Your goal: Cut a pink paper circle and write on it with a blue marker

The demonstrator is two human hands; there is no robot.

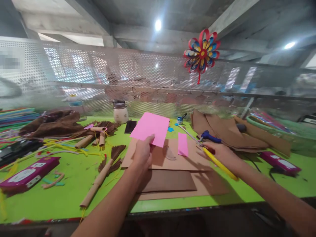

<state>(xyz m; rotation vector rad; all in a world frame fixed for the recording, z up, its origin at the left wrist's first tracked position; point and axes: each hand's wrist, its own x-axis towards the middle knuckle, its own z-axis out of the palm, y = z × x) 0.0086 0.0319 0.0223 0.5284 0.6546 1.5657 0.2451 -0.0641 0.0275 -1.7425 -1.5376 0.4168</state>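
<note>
My left hand (144, 151) pinches a pink sheet of paper (151, 127) by its near edge, thumb on top, and holds it above the table. In my right hand (220, 154) is a pair of scissors (220, 164) with yellow handles, its blades pointing away and to the left. The scissors and the sheet are apart. Between the hands, a narrow pink paper strip (182, 144) lies on brown cardboard (158, 161). Beside the strip rests a small clear curved piece (170, 153). A darker brown sheet (170, 180) lies nearer to me.
Left are paper-roll pieces with brown fringes (98, 179), yellow strings and a purple power strip (29, 176). A phone (130, 127) and bottle (120, 112) stand behind. On the right are a blue-handled tool (211, 136), brown paper (222, 128) and another purple power strip (280, 163).
</note>
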